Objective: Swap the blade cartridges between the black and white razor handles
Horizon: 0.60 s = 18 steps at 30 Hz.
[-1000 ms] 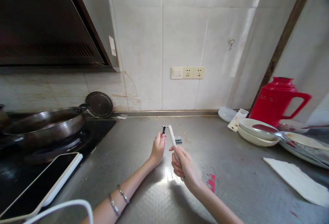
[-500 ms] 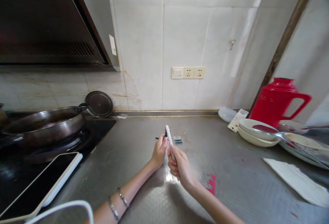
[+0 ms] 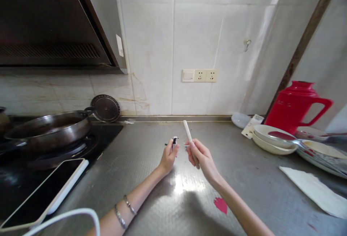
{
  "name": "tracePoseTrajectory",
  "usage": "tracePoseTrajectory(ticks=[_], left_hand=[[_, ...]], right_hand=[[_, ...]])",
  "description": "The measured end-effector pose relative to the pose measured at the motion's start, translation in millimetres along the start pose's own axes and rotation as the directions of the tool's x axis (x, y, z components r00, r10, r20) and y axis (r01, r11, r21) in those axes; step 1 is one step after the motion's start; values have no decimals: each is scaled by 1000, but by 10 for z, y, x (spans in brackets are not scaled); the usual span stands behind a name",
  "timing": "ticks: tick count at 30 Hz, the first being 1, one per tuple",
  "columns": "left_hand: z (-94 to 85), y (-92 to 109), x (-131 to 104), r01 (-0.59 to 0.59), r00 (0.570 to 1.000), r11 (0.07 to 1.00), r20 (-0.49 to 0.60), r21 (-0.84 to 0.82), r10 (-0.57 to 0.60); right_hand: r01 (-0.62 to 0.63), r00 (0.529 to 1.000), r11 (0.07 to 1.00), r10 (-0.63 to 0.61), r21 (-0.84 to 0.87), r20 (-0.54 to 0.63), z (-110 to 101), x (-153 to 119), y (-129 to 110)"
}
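left hand (image 3: 168,157) grips a small black tool with a silvery head (image 3: 175,141), right hand (image 3: 200,154) holds a smooth white stick (image 3: 187,132), both centre frame over the grey metal counter (image 3: 146,145)

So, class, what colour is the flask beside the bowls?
Red; the flask shows in the head view.

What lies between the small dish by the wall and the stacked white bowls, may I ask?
In the head view, a white card lies between the small dish and the stacked bowls.
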<state>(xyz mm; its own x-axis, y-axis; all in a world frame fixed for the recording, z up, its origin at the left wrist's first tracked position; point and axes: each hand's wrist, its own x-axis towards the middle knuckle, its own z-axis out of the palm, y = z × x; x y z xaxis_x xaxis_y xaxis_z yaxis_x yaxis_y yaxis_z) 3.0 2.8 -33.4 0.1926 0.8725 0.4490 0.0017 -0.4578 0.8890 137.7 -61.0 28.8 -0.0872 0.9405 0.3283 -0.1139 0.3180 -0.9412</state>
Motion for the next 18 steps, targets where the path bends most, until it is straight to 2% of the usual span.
tracePoseTrajectory(ticks=[4,9,13,18], left_hand=[[-50,30,53,6,1000,994,17,105,-8],[-101,29,96,-55,992,983,117,175,35],[-143,19,122,-132,986,952,138,275,97],[-184,-10,156,-199,975,931,157,305,157]], right_hand=[[180,984,925,-164,-336,74,-315,165,-111],[230,973,720,-163,-654,163,-552,345,-32],[297,955,602,-171,-741,244,-597,378,75],[305,952,559,-195,-771,236,-627,356,87]])
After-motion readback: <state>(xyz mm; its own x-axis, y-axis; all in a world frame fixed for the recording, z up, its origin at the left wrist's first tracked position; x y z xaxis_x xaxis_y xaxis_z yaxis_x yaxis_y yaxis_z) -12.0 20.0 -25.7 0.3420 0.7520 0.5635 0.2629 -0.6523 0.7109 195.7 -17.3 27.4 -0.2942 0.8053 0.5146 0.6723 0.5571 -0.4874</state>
